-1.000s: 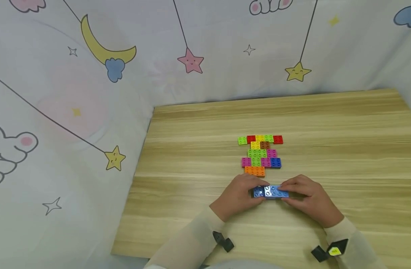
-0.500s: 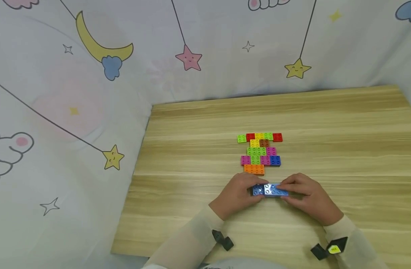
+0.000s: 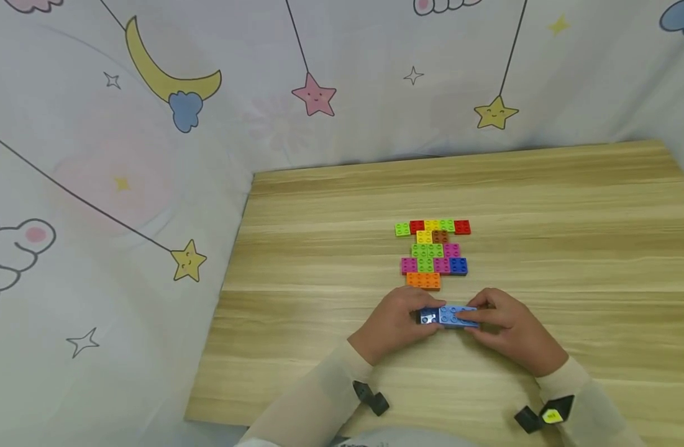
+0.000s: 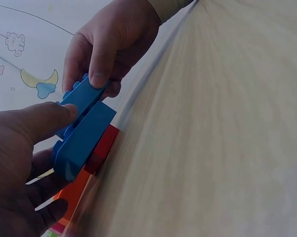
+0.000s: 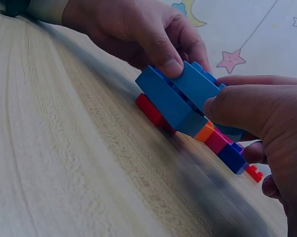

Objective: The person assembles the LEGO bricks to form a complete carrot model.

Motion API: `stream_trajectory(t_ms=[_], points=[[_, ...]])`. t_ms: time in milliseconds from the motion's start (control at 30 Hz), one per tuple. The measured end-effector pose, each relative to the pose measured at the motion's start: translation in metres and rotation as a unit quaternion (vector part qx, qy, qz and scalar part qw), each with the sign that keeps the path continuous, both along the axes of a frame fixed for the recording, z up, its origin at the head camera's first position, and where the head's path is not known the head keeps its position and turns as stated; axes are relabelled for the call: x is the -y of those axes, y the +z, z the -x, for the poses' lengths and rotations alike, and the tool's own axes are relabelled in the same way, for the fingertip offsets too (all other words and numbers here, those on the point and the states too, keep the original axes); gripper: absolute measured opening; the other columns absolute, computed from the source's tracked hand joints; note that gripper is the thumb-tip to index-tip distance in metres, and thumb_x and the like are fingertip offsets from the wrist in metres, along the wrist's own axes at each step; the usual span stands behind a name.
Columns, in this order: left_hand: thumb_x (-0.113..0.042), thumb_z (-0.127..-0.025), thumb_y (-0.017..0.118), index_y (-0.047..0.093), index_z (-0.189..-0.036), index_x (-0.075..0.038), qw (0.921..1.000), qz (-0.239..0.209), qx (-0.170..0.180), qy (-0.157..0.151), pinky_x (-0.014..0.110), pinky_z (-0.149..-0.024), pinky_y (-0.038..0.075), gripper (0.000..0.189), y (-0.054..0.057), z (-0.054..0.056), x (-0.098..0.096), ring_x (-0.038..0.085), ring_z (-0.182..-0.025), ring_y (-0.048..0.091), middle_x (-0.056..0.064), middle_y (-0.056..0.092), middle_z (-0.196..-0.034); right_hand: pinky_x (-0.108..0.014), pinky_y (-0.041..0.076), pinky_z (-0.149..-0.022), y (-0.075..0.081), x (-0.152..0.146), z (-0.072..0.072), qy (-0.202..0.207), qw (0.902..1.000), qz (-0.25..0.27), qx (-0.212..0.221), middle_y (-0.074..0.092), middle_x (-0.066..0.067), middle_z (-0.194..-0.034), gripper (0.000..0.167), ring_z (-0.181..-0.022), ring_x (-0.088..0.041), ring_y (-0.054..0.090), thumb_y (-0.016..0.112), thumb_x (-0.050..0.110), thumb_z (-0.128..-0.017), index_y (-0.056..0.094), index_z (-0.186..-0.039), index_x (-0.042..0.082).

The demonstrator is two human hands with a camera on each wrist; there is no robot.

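Observation:
Two blue toy building bricks are stacked with an offset: the upper blue brick (image 3: pixel 450 316) lies to the right, and the lower blue brick (image 3: pixel 429 317) sticks out to the left. In both wrist views a thin gap shows between them. My left hand (image 3: pixel 400 320) pinches the left part of the stack between thumb and fingers. The right hand (image 3: pixel 509 326) grips the right part, one finger lying across the top studs. Under the lower brick, a red brick (image 5: pixel 153 112) shows in the right wrist view; the head view hides it.
Beyond the hands, rows of colored bricks lie flat on the wooden table (image 3: pixel 319 248). Nearest is an orange brick (image 3: pixel 423 281), then a row ending in a dark blue brick (image 3: pixel 458 266). The farthest row ends in a red brick (image 3: pixel 461 227). A printed curtain (image 3: pixel 375 136) hangs behind.
My right hand's fingers have shifted on the upper blue brick, one now reaching farther left over its studs. My left hand keeps its hold. The head view has tilted slightly.

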State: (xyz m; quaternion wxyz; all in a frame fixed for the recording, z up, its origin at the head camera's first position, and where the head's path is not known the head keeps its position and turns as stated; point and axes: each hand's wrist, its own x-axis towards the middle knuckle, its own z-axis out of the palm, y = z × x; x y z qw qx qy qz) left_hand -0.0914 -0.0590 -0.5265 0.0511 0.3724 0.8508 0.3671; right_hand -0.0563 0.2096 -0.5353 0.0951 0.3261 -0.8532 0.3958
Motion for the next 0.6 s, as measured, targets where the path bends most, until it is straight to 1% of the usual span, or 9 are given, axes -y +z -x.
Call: stream_trajectory(t_ms=[133, 367, 467, 600], points=[[-0.029, -0.089, 0.085, 0.075, -0.128, -0.017, 0.9999, 0.004, 0.009, 0.006, 0.012, -0.100, 0.043, 0.042, 0.0022, -0.0014, -0.0007, 0.000, -0.110, 0.060, -0.011, 0.074, -0.117, -0.013, 0.044, -0.078, 0.0003, 0.0004, -0.0001, 0.001, 1.0000, -0.004, 0.002, 0.059, 0.008, -0.108, 0.048, -0.093, -0.005, 0.053, 0.091, -0.002, -0.071, 0.083, -0.109, 0.025], [-0.024, -0.086, 0.088, 0.077, -0.121, -0.014, 0.9992, -0.016, 0.033, 0.012, 0.017, -0.101, 0.046, 0.038, 0.0050, -0.0022, -0.0026, 0.003, -0.111, 0.062, -0.009, 0.075, -0.116, -0.011, 0.043, -0.082, 0.0023, 0.0016, -0.0001, -0.005, 0.9999, -0.012, 0.003, 0.061, 0.007, -0.110, 0.048, -0.094, -0.008, 0.056, 0.091, -0.002, -0.071, 0.083, -0.109, 0.026], [-0.023, -0.084, 0.089, 0.078, -0.117, -0.014, 0.9995, -0.015, 0.024, 0.012, 0.015, -0.098, 0.046, 0.036, 0.0043, -0.0017, -0.0040, 0.002, -0.106, 0.061, -0.009, 0.076, -0.113, -0.011, 0.043, -0.084, 0.0031, 0.0017, -0.0007, -0.003, 0.9999, -0.011, 0.000, 0.062, 0.007, -0.111, 0.049, -0.095, -0.009, 0.058, 0.091, -0.003, -0.071, 0.082, -0.110, 0.025], [-0.027, -0.085, 0.088, 0.078, -0.117, -0.016, 0.9999, 0.003, 0.008, 0.013, 0.010, -0.094, 0.043, 0.034, 0.0027, -0.0009, -0.0057, -0.001, -0.101, 0.057, -0.011, 0.075, -0.110, -0.010, 0.043, -0.085, 0.0034, 0.0016, -0.0023, -0.011, 0.9998, -0.017, -0.001, 0.062, 0.009, -0.111, 0.047, -0.095, -0.008, 0.059, 0.091, -0.001, -0.072, 0.081, -0.109, 0.026]])
